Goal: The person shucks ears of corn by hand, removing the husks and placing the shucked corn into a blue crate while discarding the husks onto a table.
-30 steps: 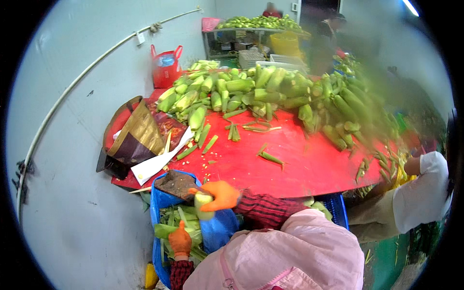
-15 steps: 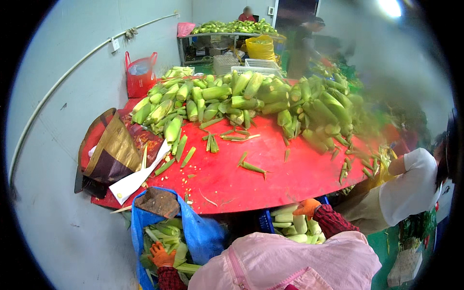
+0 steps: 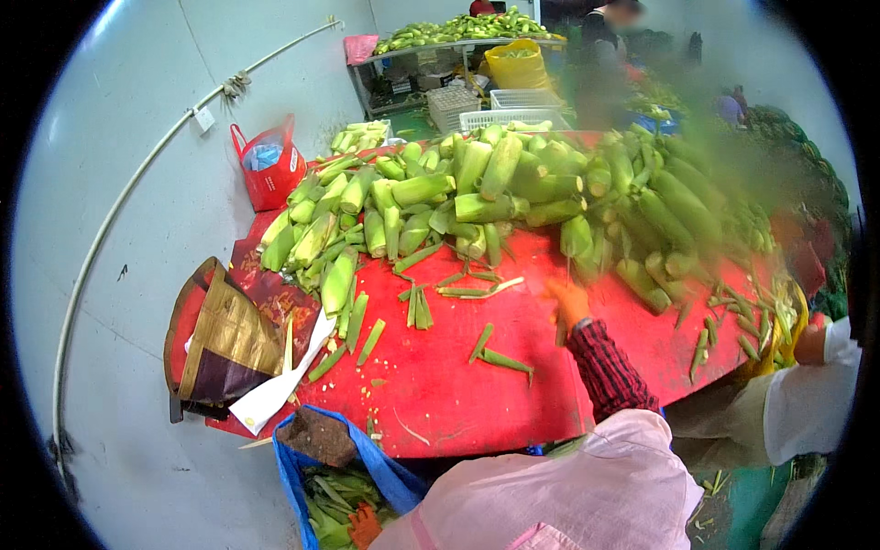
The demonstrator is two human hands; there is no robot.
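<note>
My left hand (image 3: pixel 364 525), in an orange glove, rests fingers apart on green husks (image 3: pixel 332 500) inside a blue bag (image 3: pixel 380 469) at the lower edge. My right hand (image 3: pixel 568 302), gloved in orange too, reaches over the red tabletop (image 3: pixel 458 385) just short of the heaped corn. Motion smears its fingers, so their hold is unclear. The pile of green corn cobs in husks (image 3: pixel 477 170) spans the far part of the table. Loose husk pieces (image 3: pixel 504 359) lie between me and the pile.
A gold-and-brown bag (image 3: pixel 234 339) and a red carrier bag (image 3: pixel 268 167) stand at left. A brown cloth-like piece (image 3: pixel 316 437) lies on the blue bag's rim. A person in a white top (image 3: pixel 811 412) works close at right. White crates (image 3: pixel 513 119) stand beyond the table.
My right hand has moved from the crate of peeled corn below the table edge up over the tabletop toward the pile. My left hand stays in the blue bag; the view has shifted.
</note>
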